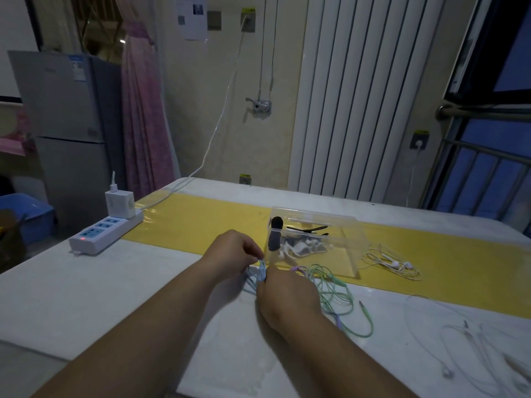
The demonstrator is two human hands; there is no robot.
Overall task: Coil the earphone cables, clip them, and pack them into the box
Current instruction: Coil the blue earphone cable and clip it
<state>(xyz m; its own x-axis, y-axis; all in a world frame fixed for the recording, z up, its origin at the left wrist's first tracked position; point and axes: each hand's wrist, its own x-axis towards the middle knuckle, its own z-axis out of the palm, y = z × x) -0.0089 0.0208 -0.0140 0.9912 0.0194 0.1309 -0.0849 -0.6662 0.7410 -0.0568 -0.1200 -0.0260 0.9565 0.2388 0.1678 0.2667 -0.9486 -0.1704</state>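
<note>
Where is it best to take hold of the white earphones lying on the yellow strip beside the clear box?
Probably from above, pinching the white earphones where their loops overlap near the earbuds: the loose coil lies flat on the yellow strip with nothing over it.

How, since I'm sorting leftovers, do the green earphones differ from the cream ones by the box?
The green earphones sprawl in wide loops mostly on the white tabletop; the cream earphones lie bunched tighter on the yellow strip. Green's plug trails out; cream's earbuds show on top. Both are unclipped, outside the box.
</note>
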